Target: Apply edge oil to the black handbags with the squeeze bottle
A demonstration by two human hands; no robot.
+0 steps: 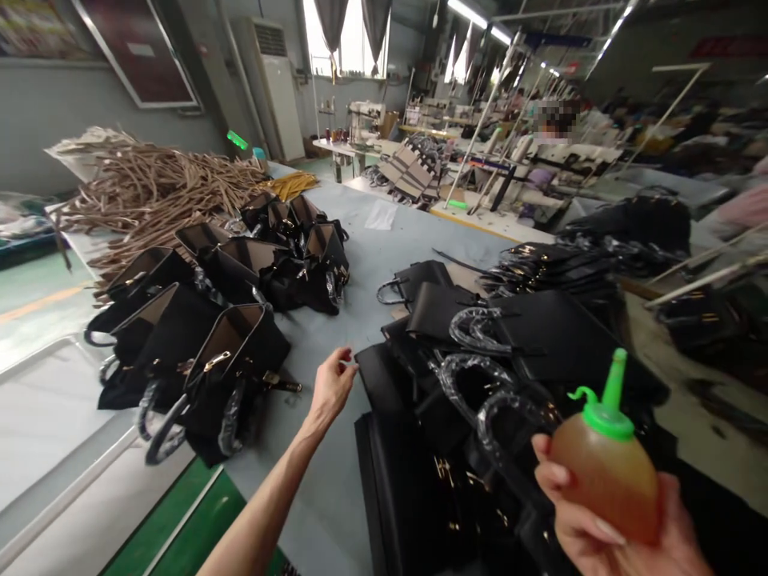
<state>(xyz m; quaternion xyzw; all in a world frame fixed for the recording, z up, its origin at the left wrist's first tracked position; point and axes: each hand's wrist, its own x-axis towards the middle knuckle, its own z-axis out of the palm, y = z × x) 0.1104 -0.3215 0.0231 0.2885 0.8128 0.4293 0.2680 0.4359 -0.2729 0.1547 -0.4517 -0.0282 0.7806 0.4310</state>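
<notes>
My right hand is wrapped round a squeeze bottle with amber liquid inside, a green nozzle and a green cap hanging beside it. The bottle is held nearly upright above a pile of black handbag pieces with plastic-wrapped handles. My left hand reaches over the grey-blue table, its fingers loosely bent and a little apart with nothing visible between them. Its fingertips are close to the edge of a black panel; whether they touch it I cannot tell.
Several black handbags with tan linings stand on the left of the table. Behind them lies a heap of brown strips. More stacked black bags are at the right. Sewing machines and a person are farther back.
</notes>
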